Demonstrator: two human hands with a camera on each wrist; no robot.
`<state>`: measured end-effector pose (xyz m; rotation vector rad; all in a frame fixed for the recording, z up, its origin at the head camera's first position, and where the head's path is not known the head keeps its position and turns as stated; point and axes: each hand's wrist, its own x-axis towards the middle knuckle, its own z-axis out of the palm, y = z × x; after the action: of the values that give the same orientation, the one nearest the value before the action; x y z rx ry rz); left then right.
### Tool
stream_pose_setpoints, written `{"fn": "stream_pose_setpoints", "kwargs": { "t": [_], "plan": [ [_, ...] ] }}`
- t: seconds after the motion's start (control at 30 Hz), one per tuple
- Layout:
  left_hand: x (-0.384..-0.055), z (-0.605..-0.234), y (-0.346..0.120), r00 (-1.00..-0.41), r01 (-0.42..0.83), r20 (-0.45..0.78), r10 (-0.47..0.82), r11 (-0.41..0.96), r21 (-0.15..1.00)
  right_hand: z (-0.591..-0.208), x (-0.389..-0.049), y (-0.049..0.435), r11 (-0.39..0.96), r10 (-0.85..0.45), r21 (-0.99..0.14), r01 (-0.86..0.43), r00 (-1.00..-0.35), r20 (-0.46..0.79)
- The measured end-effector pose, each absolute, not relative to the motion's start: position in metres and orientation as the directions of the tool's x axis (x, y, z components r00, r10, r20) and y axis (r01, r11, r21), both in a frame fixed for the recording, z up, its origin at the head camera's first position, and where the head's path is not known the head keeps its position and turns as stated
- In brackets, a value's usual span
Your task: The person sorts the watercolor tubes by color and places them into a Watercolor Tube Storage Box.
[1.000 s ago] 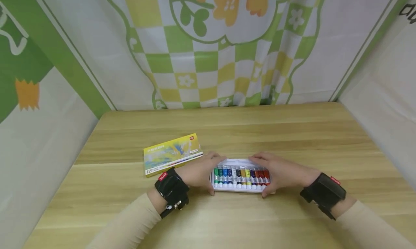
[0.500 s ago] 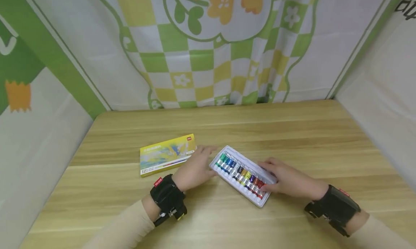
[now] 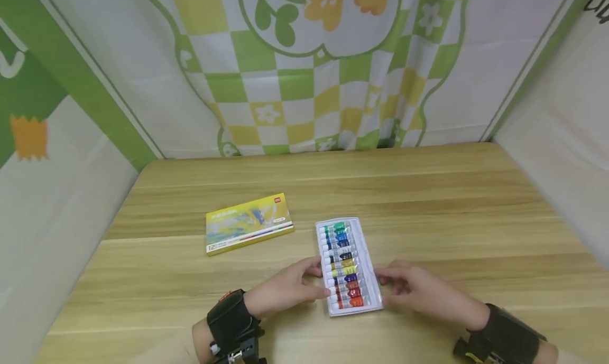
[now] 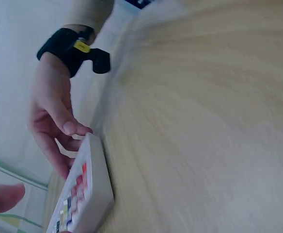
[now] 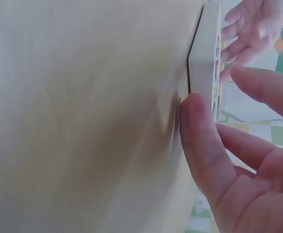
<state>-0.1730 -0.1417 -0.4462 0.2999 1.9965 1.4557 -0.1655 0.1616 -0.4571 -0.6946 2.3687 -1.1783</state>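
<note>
A shallow white tray lies on the table between both hands, its long side running away from me. In it several small paint tubes with white caps lie crosswise in a column, from green at the far end to red and orange near me. My left hand is at the tray's left long side, fingertips and thumb right at the rim. At the right long side, my right hand has relaxed fingers, and its thumb meets the tray's side wall in the right wrist view.
A flat yellow box with a painted picture and "12" on its front lies to the left, behind my left hand. The wooden table ends at a checkered green and yellow curtain. White side walls flank it.
The tray has turned from lying across in front of me to pointing away, green tubes now at the far end. Both hands have shifted nearer to me along its sides.
</note>
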Motion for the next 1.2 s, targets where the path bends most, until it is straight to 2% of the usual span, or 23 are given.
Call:
{"fn": "stream_pose_setpoints", "kwargs": {
  "t": [0.17,0.23,0.33,0.43,0.63,0.83,0.93,1.03,1.13,1.2],
  "plan": [
    [-0.182,-0.447,-0.134,-0.765,-0.196,-0.317,0.561,0.266,0.944,-0.462,-0.171,0.156,0.432,-0.562,-0.89,-0.149,-0.816,-0.136],
    [-0.186,-0.447,-0.129,-0.77,-0.2,-0.297,0.565,0.228,0.953,-0.463,-0.178,0.154,0.372,-0.536,-0.926,-0.069,-0.83,-0.153],
    [-0.189,-0.448,-0.121,-0.792,-0.196,-0.276,0.545,0.202,0.96,-0.462,-0.187,0.151,0.307,-0.489,-0.951,0.038,-0.851,-0.192],
    [-0.192,-0.449,-0.113,-0.819,-0.189,-0.27,0.506,0.207,0.96,-0.462,-0.19,0.149,0.298,-0.425,-0.949,0.1,-0.876,-0.226],
    [-0.194,-0.449,-0.099,-0.847,-0.109,-0.245,0.472,0.296,0.949,-0.463,-0.192,0.148,0.376,-0.337,-0.924,0.071,-0.918,-0.207],
    [-0.208,-0.447,-0.11,-0.784,-0.1,-0.252,0.567,0.286,0.953,-0.461,-0.193,0.148,0.407,-0.338,-0.912,0.051,-0.919,-0.202],
    [-0.213,-0.445,-0.124,-0.792,-0.088,-0.279,0.543,0.352,0.932,-0.46,-0.192,0.146,0.408,-0.347,-0.912,0.053,-0.914,-0.209],
    [-0.22,-0.44,-0.142,-0.846,0.029,-0.236,0.478,0.483,0.875,-0.458,-0.191,0.144,0.429,-0.345,-0.902,0.052,-0.913,-0.217],
    [-0.234,-0.433,-0.168,-0.901,0.167,-0.153,0.406,0.65,0.741,-0.457,-0.189,0.145,0.452,-0.333,-0.89,0.061,-0.914,-0.232],
    [-0.245,-0.43,-0.188,-0.927,0.209,-0.119,0.357,0.752,0.626,-0.457,-0.188,0.146,0.462,-0.325,-0.884,0.068,-0.915,-0.24]
  ]
}}
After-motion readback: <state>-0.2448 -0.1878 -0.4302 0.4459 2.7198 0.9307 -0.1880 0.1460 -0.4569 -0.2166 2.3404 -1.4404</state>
